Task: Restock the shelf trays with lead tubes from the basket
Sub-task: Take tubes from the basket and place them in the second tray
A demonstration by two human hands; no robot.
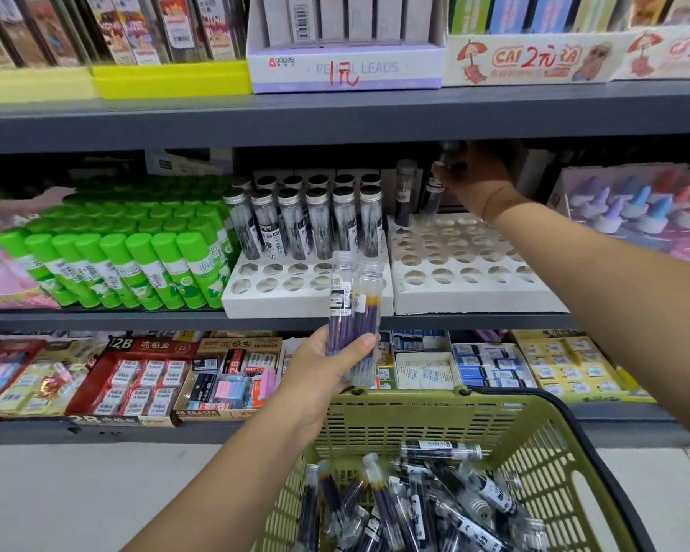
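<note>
My left hand [327,372] grips two clear lead tubes [353,316] upright, above the olive-green basket [542,444]. The basket holds several more lead tubes [423,500] lying jumbled. My right hand [477,175] reaches to the back of the right white shelf tray [475,296] and holds a lead tube [435,191] upright over the tray's back row. One tube [405,193] stands in that back row to its left. The left white tray [307,300] has several silver-capped tubes [319,221] in its rear rows and open holes in front.
Green glue sticks [136,264] fill the shelf left of the trays. Boxes with purple and blue caps [638,209] stand to the right. Eraser boxes [144,376] line the lower shelf. A dark shelf board [335,117] hangs close above the trays.
</note>
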